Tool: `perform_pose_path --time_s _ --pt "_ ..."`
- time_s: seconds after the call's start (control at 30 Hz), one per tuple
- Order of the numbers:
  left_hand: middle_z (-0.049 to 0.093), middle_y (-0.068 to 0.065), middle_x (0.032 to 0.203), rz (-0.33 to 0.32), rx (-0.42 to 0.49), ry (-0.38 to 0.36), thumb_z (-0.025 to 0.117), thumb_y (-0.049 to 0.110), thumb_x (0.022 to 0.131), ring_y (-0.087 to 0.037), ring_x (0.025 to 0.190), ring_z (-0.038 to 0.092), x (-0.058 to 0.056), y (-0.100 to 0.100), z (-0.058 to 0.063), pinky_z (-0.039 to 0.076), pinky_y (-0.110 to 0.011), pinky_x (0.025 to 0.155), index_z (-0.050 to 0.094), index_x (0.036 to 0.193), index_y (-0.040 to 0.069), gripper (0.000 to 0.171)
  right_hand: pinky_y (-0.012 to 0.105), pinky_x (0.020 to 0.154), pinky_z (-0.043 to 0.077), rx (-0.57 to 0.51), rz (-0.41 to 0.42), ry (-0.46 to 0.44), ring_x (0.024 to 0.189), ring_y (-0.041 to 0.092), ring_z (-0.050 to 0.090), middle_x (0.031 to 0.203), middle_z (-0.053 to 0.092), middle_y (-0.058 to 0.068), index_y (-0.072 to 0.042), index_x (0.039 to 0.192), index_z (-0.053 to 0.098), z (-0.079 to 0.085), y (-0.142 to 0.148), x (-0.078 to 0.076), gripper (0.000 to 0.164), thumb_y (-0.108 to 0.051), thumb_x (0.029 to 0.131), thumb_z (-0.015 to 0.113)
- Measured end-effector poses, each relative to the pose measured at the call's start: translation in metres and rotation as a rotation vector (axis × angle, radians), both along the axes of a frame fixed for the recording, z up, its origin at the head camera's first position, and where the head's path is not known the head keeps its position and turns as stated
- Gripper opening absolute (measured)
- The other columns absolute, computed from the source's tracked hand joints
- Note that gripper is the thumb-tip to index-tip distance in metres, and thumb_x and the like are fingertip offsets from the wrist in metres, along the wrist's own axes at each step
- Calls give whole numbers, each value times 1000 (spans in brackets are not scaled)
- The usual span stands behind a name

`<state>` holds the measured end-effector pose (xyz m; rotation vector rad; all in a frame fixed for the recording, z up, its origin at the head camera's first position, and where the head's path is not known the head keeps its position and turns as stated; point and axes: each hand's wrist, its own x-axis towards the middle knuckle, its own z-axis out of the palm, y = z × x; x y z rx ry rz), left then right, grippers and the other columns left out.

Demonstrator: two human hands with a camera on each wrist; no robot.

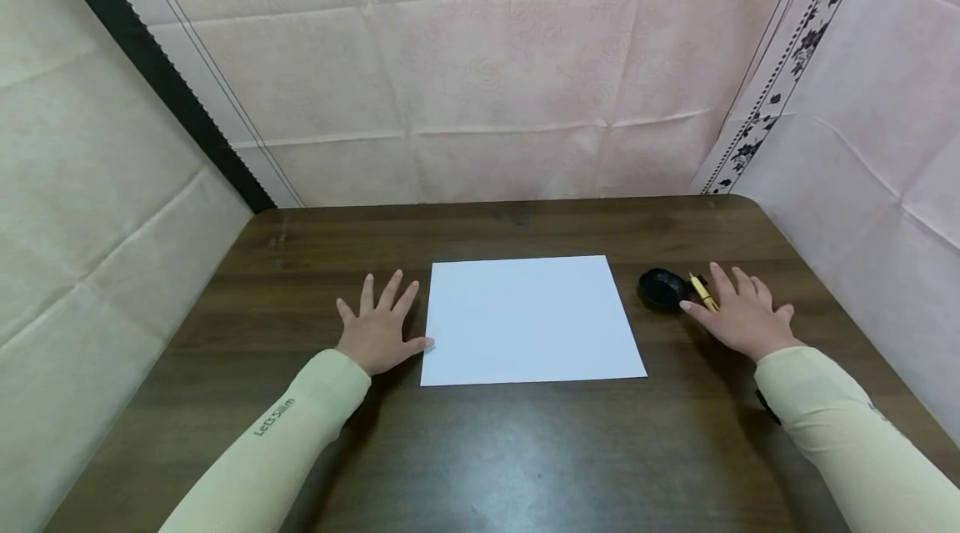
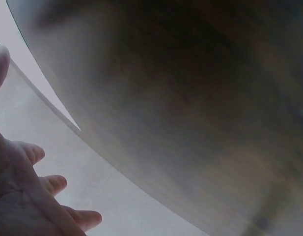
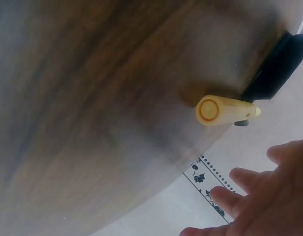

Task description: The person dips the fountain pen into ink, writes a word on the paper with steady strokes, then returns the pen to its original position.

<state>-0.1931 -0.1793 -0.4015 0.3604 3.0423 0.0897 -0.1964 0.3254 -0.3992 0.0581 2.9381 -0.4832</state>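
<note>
A blank white sheet of paper (image 1: 528, 320) lies flat on the brown wooden table. My left hand (image 1: 377, 339) is spread palm down at the paper's left side, its thumb tip over the left edge. In the left wrist view the same hand (image 2: 18, 191) holds nothing. On the right, my right hand (image 1: 747, 318) is spread beside a slim yellow pen-like tube (image 1: 702, 292) and a round black dish (image 1: 662, 289). Its thumb reaches toward the dish, just below the tube. The right wrist view shows the yellow tube (image 3: 225, 110) end-on, apart from the fingers (image 3: 227, 200).
The wooden table (image 1: 480, 458) runs back to a pale patterned cloth (image 1: 487, 82) hung behind it. More cloth hangs on the left (image 1: 90, 224) and right (image 1: 885, 141) sides, near the table's edges.
</note>
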Motion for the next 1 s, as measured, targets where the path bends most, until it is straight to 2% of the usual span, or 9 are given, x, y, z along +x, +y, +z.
perform_pose_path --time_s 0.27,0.67,1.0 --pt "10 -13 162 -58 21 -49 64 61 84 -51 143 3 1 1 0 11 -81 96 22 155 17 93 85 87 5 4 0 -16 131 63 2 147 4 43 -2 154 -1 -3 2 1 102 -73 90 36" --pt "13 -13 161 -106 41 -118 66 58 83 -50 143 6 -1 1 0 14 -80 97 24 155 17 92 84 87 11 7 6 -23 129 64 8 147 7 42 -2 154 5 -5 4 1 102 -73 89 39" --pt "15 -10 161 -150 62 -185 67 59 82 -48 144 8 -2 1 -3 18 -80 96 27 154 20 91 80 88 22 31 17 -25 125 64 18 145 15 41 1 152 13 -2 3 4 93 -55 91 55"
